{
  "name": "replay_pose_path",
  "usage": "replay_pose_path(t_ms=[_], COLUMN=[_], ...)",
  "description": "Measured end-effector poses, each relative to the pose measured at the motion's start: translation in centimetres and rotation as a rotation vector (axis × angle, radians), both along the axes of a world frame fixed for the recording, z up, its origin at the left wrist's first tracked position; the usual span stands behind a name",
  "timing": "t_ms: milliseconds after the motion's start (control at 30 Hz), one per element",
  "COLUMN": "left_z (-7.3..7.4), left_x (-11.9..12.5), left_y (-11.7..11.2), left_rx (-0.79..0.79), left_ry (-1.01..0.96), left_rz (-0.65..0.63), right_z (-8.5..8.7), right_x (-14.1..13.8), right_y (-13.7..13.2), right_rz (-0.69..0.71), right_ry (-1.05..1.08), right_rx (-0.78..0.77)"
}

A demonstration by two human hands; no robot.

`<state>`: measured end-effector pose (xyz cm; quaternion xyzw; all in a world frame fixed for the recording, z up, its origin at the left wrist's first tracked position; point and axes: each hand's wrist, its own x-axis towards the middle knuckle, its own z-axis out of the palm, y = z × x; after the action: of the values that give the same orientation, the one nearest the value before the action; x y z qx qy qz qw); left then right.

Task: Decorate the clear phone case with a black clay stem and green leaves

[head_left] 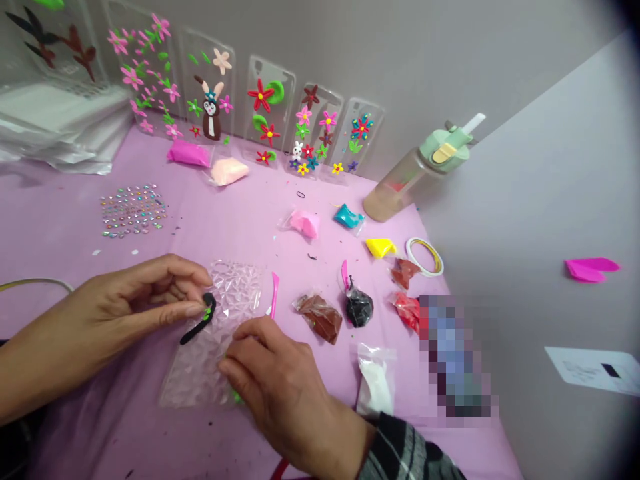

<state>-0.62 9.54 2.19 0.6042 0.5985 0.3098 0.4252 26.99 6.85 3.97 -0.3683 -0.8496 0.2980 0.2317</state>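
My left hand [155, 297] pinches one end of a curved black clay strip [203, 323] with small green bits on it. The strip hangs above a clear phone case [200, 373] with a faceted pattern, which lies on the table. Over the case's right side is my right hand [280, 380], its fingers curled and thumb pressed in. What those fingertips hold, if anything, is hidden. A bit of green clay [237, 397] shows just under this hand. Beyond the case lies a pink modelling tool [275, 293], beside a bag of brown clay [320, 319] and a bag of black clay [359, 307].
Decorated clear phone cases [270, 107] lean along the wall. A tilted-looking bottle [420, 173] stands at the back right. Bagged white clay [375, 383], yellow clay [381, 247], a tape roll [425, 257] and a gem sticker sheet [133, 211] lie around.
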Motion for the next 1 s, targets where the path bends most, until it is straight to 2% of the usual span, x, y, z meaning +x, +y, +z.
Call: replay_pose_path(t_ms=[100, 200, 400, 467, 533, 633, 733, 800, 900, 1000], left_z=[-0.3, 0.1, 2.4, 3.3, 4.2, 5.7, 7.0, 7.3, 6.7, 5.2], left_x=[-0.2, 0.0, 0.8, 1.1, 1.4, 1.7, 2.4, 3.1, 4.7, 6.3], left_y=[0.0, 0.2, 0.1, -0.5, -1.2, -2.5, -3.7, -4.4, -5.4, -6.0], left_rx=[-0.085, -0.078, -0.056, -0.04, -0.027, 0.01, 0.068, 0.098, 0.059, 0.017], left_ry=[-0.08, -0.148, -0.263, -0.285, -0.278, -0.223, -0.216, -0.24, -0.31, -0.427], left_rz=[-0.018, -0.037, -0.131, -0.18, -0.217, -0.248, -0.216, -0.177, -0.128, -0.079], right_z=[0.2, 0.5, 1.9, 2.6, 3.2, 3.5, 3.1, 2.6, 2.1, 2.2], right_x=[-0.1, -0.2, -0.1, 0.0, 0.3, 1.0, 1.7, 2.0, 2.2, 2.1], right_y=[0.2, 0.4, 0.5, 0.3, -0.1, -0.8, -1.5, -1.9, -2.0, -1.8], right_rz=[-0.043, -0.121, -0.272, -0.286, -0.273, -0.253, -0.259, -0.267, -0.29, -0.308], right_ry=[0.089, 0.21, 0.431, 0.514, 0.558, 0.507, 0.32, 0.197, 0.152, 0.213], right_rx=[-0.118, -0.247, -0.539, -0.669, -0.735, -0.656, -0.454, -0.337, -0.261, -0.248])
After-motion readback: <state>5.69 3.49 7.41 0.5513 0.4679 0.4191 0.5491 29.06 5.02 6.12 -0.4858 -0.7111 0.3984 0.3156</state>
